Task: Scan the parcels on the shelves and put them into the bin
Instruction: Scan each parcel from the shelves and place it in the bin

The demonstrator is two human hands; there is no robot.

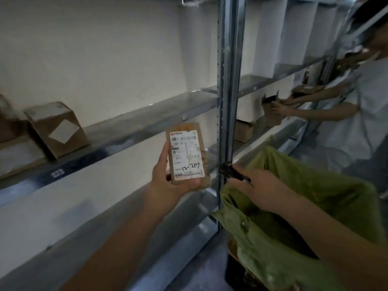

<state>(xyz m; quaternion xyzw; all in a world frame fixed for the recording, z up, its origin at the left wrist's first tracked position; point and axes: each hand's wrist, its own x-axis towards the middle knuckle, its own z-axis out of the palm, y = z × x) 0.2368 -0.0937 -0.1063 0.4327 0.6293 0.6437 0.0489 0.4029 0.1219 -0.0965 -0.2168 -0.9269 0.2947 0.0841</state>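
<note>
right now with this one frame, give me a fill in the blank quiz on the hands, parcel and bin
1. The small parcel is held in the ____ hand.
2. The right hand holds a ____ scanner.
3. The bin is lined with a ____ bag.
4. The cardboard box with a white label sits on the ____.

Missing words: left; black; green; shelf

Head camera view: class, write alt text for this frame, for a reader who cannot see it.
A person's left hand holds up a small labelled parcel while the right hand grips a dark scanner above a green-lined bin. A brown box sits on the metal shelf, and another person handles boxes at far right.
</note>
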